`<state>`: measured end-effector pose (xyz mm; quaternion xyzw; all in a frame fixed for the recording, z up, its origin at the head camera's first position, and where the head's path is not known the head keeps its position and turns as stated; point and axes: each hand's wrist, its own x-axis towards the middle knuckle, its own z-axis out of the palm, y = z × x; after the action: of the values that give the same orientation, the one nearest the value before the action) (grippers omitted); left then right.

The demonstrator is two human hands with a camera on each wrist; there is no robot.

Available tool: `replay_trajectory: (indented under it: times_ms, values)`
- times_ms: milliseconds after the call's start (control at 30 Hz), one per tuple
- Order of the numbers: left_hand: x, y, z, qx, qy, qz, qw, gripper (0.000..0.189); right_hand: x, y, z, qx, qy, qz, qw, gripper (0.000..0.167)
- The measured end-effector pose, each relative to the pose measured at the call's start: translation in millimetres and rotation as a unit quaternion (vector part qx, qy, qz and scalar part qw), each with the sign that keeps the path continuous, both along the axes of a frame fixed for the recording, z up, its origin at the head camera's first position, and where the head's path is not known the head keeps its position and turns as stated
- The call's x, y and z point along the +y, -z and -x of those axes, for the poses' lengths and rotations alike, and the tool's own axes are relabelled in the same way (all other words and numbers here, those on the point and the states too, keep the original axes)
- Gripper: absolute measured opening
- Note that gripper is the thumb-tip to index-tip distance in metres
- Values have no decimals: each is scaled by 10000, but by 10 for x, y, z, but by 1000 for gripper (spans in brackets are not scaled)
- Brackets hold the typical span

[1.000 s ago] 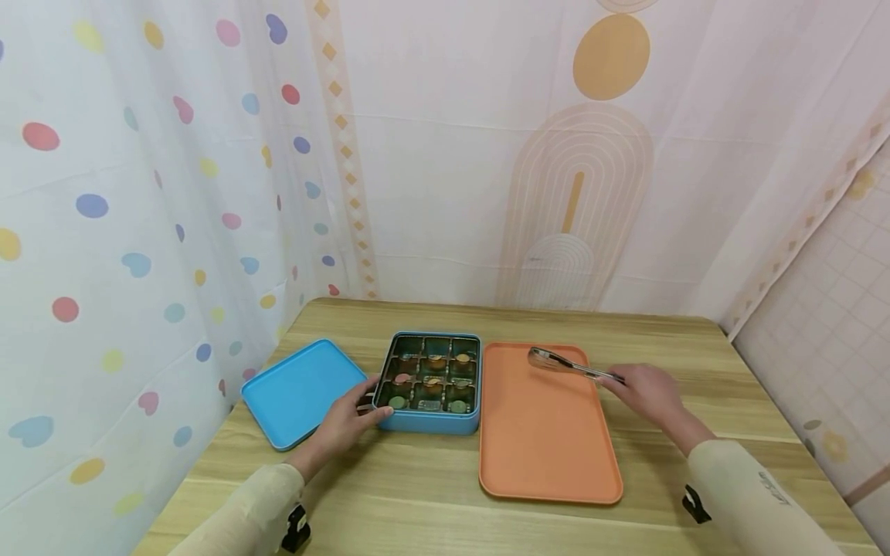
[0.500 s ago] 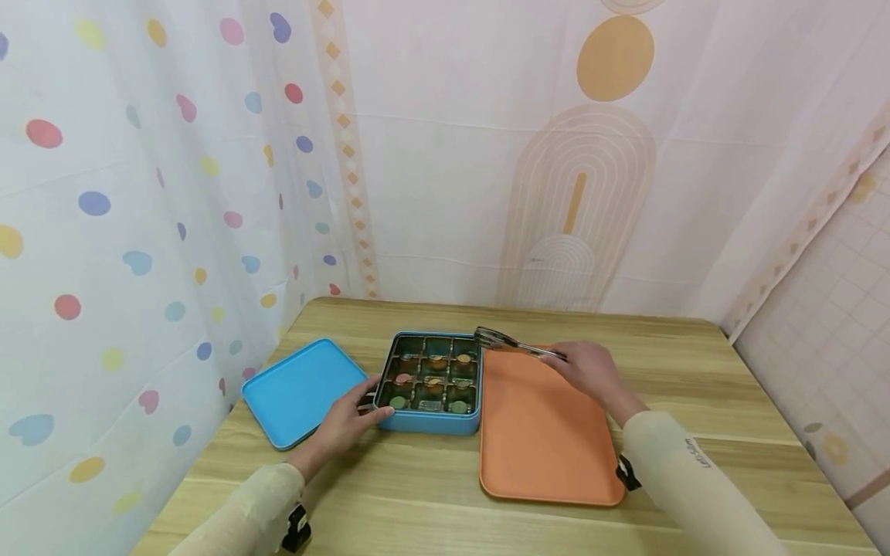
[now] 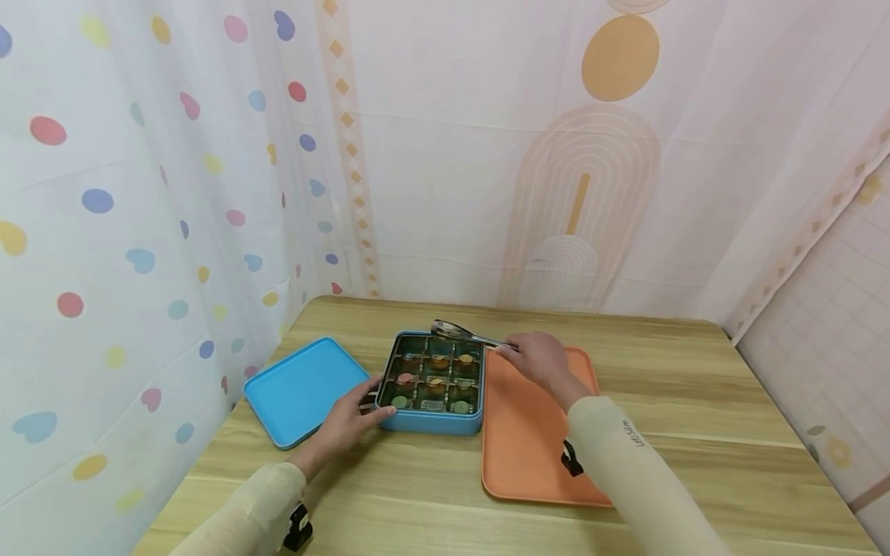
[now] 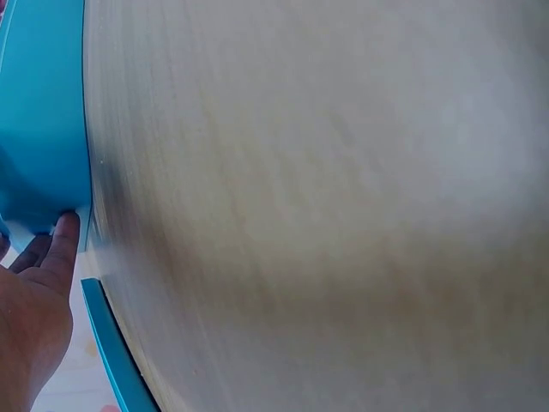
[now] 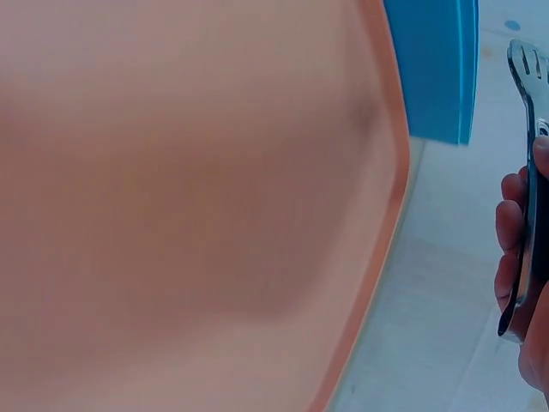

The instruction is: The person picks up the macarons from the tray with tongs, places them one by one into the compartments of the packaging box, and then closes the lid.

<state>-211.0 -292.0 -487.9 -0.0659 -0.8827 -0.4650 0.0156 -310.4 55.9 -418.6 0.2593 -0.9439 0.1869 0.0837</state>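
A blue square box (image 3: 433, 422) stands uncovered, divided inside into dark compartments. Several of these hold small round pieces in green (image 3: 460, 406), pink (image 3: 405, 378) and orange. Against the box's near left corner my left hand (image 3: 348, 423) rests, thumb at the front and fingers along the left side. In the left wrist view, straight fingertips (image 4: 66, 227) touch the blue wall. My right hand (image 3: 544, 363) grips metal tongs (image 3: 480, 338), whose heads hover above the box's back row. The slotted end of the tongs shows in the right wrist view; nothing visible sits between the heads.
An orange tray (image 3: 528, 455) lies right beside the box, partly under my right forearm. Left of the box is a blue lid (image 3: 302, 390). All rest on a wooden table (image 3: 389, 502), with patterned curtains (image 3: 445, 154) behind and at the left.
My right hand has moved left with the tongs, from over the orange tray to above the back of the box. The left hand stays at the box corner.
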Motion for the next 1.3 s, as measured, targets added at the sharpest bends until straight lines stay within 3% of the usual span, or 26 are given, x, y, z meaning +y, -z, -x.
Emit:
replay_trajectory:
  times_ms: [267,433,567,1300]
  values:
    - [35,7,14,-9,-43,30,10000,70,-265,35,5,-55,46,-193,9998,37]
    - [65,16,17,18,-30,50,10000,69,-346,61,-3,-95,191,-275,9994,31]
    - [80,8,17,7,-24,-1,10000,67,-372,77,-11,-136,291,-302,9990,36]
    - [-2,0,13,-33,-53,85,9999,68,-26,47,38,-324,618,196,9974,42]
